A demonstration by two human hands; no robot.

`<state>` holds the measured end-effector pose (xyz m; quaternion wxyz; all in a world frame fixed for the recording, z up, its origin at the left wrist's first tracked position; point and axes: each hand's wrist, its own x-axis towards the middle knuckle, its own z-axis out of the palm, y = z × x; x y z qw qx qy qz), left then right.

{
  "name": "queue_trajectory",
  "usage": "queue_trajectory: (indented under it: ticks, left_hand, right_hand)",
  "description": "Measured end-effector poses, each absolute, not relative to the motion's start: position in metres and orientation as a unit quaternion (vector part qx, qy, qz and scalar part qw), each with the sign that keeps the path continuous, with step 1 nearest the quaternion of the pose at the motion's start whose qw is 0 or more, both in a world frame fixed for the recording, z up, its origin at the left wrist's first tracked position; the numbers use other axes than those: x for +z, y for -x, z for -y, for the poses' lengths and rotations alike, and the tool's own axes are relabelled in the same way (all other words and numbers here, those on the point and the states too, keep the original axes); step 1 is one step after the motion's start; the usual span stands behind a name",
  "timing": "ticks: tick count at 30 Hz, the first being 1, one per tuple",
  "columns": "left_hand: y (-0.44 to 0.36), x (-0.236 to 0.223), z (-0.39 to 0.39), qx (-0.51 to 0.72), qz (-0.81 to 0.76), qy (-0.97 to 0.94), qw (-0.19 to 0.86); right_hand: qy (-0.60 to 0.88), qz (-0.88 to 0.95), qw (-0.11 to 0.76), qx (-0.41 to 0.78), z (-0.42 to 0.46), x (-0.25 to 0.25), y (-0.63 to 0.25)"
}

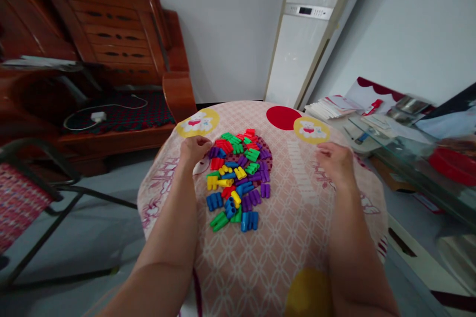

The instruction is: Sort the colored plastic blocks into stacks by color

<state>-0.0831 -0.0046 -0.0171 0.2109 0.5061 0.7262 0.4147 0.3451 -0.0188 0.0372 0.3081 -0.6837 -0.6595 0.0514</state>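
In the middle of the frame, colourful plastic building pieces (240, 173) lie on a patterned tablecloth (282, 237). The left hand (195, 151), curled downward, is at their upper-left edge; the right hand (336, 161), loosely bunched, is centre right. Whether either grips anything cannot be told. A wooden settee (111, 25) fills the upper left.

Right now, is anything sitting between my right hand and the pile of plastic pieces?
Nothing visible stands in the way: between your right hand and the pile of plastic pieces there is only flat, patterned tablecloth. Your left hand is at the pile's opposite edge.
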Motion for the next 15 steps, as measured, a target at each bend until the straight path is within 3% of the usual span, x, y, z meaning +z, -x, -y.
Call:
queue_trajectory:
  ticks: [3, 8, 12, 15]
  left_hand:
    - [0.083, -0.020, 0.004, 0.350, -0.750, -0.522, 0.205]
    - [0.071, -0.017, 0.003, 0.283, -0.774, -0.544, 0.155]
    - [0.069, -0.016, 0.003, 0.255, -0.782, -0.549, 0.145]
    - [0.072, -0.020, 0.002, 0.259, -0.777, -0.552, 0.156]
  right_hand:
    - [0.513, 0.776, 0.337, 0.146, 0.037, 0.032, -0.265]
    - [0.245, 0.933, 0.236, 0.116, 0.081, 0.004, -0.164]
    - [0.221, 0.959, 0.172, 0.047, 0.092, -0.013, -0.147]
    - [0.278, 0.943, 0.173, 0.056, 0.085, -0.014, -0.155]
